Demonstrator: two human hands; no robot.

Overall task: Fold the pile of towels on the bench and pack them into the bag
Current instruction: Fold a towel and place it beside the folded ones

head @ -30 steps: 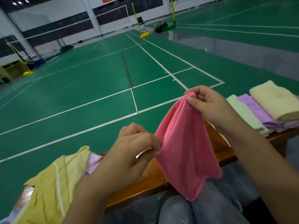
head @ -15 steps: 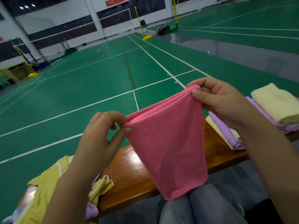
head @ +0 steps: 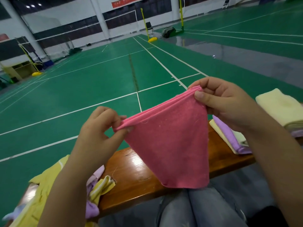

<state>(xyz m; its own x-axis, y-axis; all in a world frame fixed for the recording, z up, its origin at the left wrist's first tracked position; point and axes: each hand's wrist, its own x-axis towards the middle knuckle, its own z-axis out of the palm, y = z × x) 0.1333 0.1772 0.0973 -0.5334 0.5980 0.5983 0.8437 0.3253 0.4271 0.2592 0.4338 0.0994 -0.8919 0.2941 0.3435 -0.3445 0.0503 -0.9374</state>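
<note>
Two hands' fingers pinching pink towel corners

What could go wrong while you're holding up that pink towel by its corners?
The pink towel hangs from fingertip pinches of the left hand and right hand. If one pinch slips, the stacked layers could fall open and undo the fold. Its lower edge dangles past the bench front, so it might drop toward the floor. Swinging it right could knock the folded towels.
</note>
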